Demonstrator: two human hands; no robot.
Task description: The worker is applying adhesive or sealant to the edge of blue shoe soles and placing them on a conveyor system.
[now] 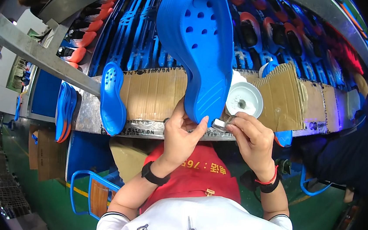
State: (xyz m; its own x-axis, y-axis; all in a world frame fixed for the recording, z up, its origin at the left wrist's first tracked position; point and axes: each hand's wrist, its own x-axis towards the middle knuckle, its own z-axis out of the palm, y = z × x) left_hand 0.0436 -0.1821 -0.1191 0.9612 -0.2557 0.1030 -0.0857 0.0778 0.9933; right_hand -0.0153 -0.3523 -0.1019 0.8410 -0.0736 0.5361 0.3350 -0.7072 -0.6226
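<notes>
A large blue shoe sole [210,64] is held up in front of me, its hollow side with round holes facing me. Its narrower end is gripped by my left hand [182,134], thumb on the rim and fingers behind. My right hand [252,136] pinches a small brush-like tool [220,124] with a whitish body and dark tip. That tip is at the sole's lower right edge; whether it touches, I cannot tell. Just beyond my right fingers sits a white bowl [258,95] with white residue and a dark patch inside.
Another blue sole [111,95] lies on the cardboard-covered bench [148,96], with stacked blue-and-orange soles [65,111] farther left. A cardboard flap [279,97] rises at right. Beyond runs a blue rack [143,28] with rows of shoes [250,31]. A metal bar [45,54] crosses at left.
</notes>
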